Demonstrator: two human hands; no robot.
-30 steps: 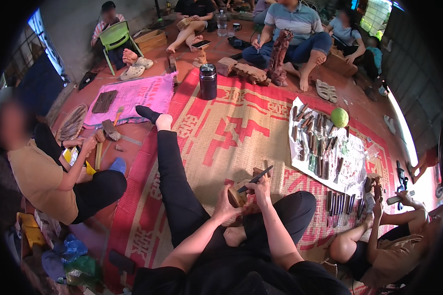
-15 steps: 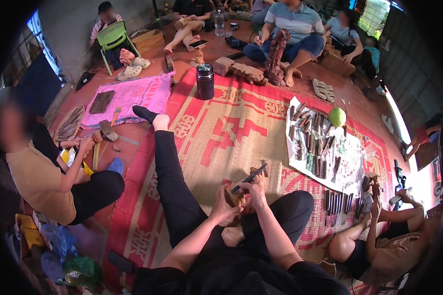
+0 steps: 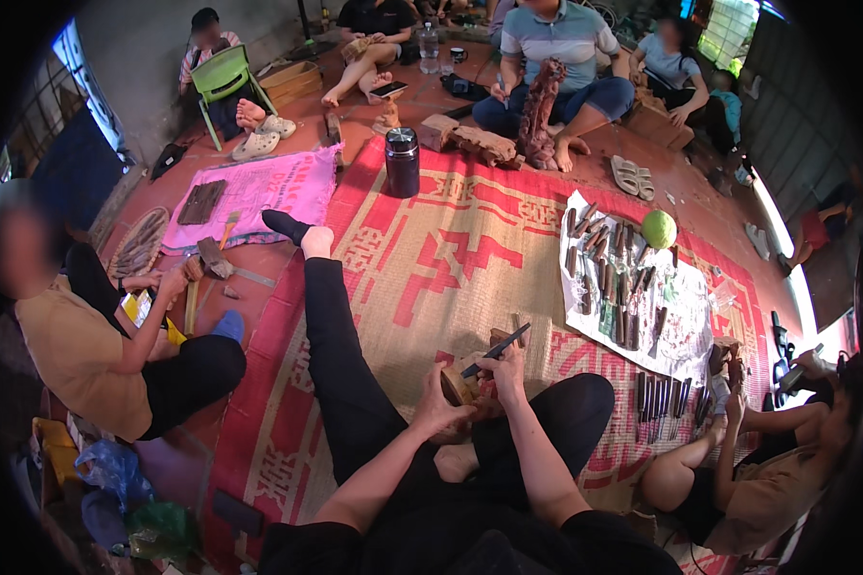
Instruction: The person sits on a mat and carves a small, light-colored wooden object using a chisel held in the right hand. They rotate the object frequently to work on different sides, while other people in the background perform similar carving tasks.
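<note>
My left hand (image 3: pixel 439 410) is closed around a small brown wooden piece (image 3: pixel 455 387), above my lap between my legs. In my right hand (image 3: pixel 504 376) is a dark, straight carving tool (image 3: pixel 501 349); its far end points up and to the right, its near end reaches the wooden piece. Whether it is a chisel or a file, I cannot make out. Just beyond my right hand, another light-brown wooden piece (image 3: pixel 501 335) shows partly behind the tool.
Around me spreads a red and straw-coloured mat (image 3: pixel 374 287). To the right, many dark-handled tools lie on a white sheet (image 3: pixel 676 335) beside a green round fruit (image 3: pixel 659 229). A dark flask (image 3: pixel 402 163) stands ahead. Co-workers sit left (image 3: pixel 96 345) and right (image 3: pixel 767 479).
The tool in my right hand has shifted slightly right and down along the wooden piece. My left hand keeps its grip. The person across has lowered a hand holding a thin tool.
</note>
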